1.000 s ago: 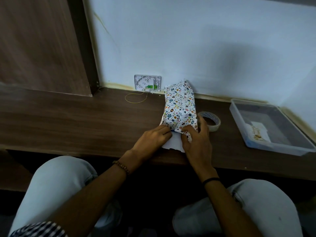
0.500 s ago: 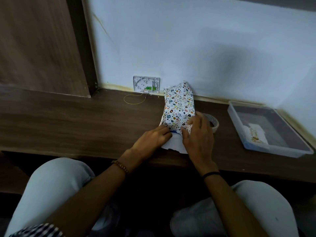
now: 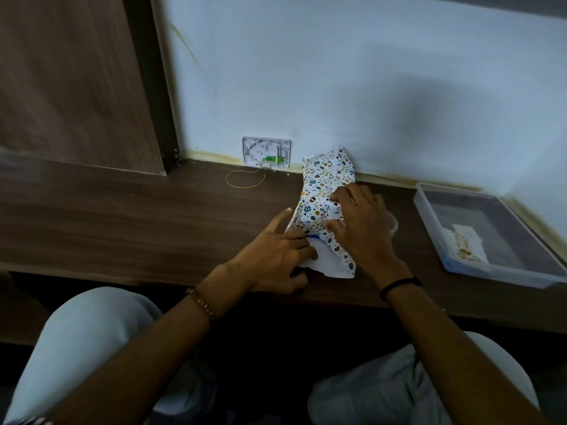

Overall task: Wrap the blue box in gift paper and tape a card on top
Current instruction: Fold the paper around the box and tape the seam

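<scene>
The box lies on the dark wooden desk [image 3: 122, 228], covered in white gift paper with small coloured prints [image 3: 325, 185]. A sliver of blue box [image 3: 314, 237] shows at the near end, above a white paper flap [image 3: 328, 265]. My left hand [image 3: 276, 256] presses on the near left corner of the flap, index finger straight along the box's side. My right hand [image 3: 359, 228] lies flat on the top of the wrapped box, fingers spread. A tape roll [image 3: 393, 223] is mostly hidden behind my right hand. The card [image 3: 466, 245] lies in the tray on the right.
A clear plastic tray [image 3: 429, 207] stands at the right end of the desk. A small clear wall box [image 3: 266, 151] with a thin yellow wire loop [image 3: 244, 180] sits at the wall behind the box. My knees are under the desk edge.
My right hand has slid further up and onto the top of the wrapped box, covering most of the tape roll. My left index finger has straightened along the box's side.
</scene>
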The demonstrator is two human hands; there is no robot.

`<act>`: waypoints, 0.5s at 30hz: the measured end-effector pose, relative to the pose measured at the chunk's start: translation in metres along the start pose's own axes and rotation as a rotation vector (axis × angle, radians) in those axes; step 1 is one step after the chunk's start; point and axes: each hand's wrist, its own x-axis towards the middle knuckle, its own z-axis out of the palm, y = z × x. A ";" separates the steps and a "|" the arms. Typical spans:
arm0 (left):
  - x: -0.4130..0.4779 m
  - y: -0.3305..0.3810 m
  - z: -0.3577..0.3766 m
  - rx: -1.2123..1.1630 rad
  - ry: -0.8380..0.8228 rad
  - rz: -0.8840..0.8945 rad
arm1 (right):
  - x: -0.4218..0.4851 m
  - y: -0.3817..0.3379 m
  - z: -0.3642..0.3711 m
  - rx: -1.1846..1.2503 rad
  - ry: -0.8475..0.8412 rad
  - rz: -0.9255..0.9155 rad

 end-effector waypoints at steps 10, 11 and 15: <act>0.010 -0.016 -0.021 0.192 -0.028 0.218 | -0.002 0.000 0.010 0.012 0.058 0.002; 0.013 -0.012 -0.020 0.226 -0.014 0.246 | -0.002 0.000 0.010 0.014 0.056 0.003; 0.018 0.003 -0.008 0.368 0.074 0.286 | -0.002 -0.002 0.010 0.044 0.048 0.027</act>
